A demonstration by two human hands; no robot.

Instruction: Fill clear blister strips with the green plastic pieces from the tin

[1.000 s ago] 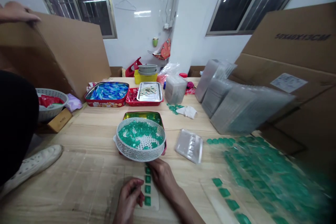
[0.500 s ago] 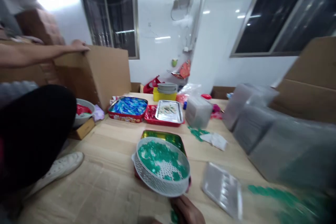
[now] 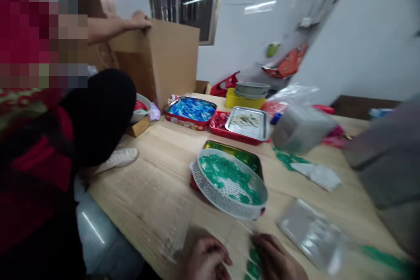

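My left hand [image 3: 205, 259] and my right hand [image 3: 275, 256] sit at the bottom edge of the view, close together on the wooden table [image 3: 147, 183]. Between them lies a short row of green translucent pieces [image 3: 253, 262], partly hidden by my right fingers. A white perforated round basket [image 3: 229, 188] holding loose green pieces rests tilted on a gold-and-red tin tray [image 3: 236, 153], just beyond my hands. To the right of my right hand lies a clear plastic blister tray [image 3: 310, 234]. Neither hand's grip shows clearly.
A seated co-worker's dark-clothed knee [image 3: 101, 109] fills the left side, and their arm [image 3: 114, 28] reaches onto an upright cardboard sheet [image 3: 157, 63]. At the back stand a red tin of blue pieces [image 3: 190, 111] and a steel tray [image 3: 247, 123]. A stack of clear trays [image 3: 302, 129] stands right.
My view has swung and tilted, moving the table contents rightward. My hands have dropped to the bottom edge. The co-worker's hand now rests further right along the cardboard's top edge.
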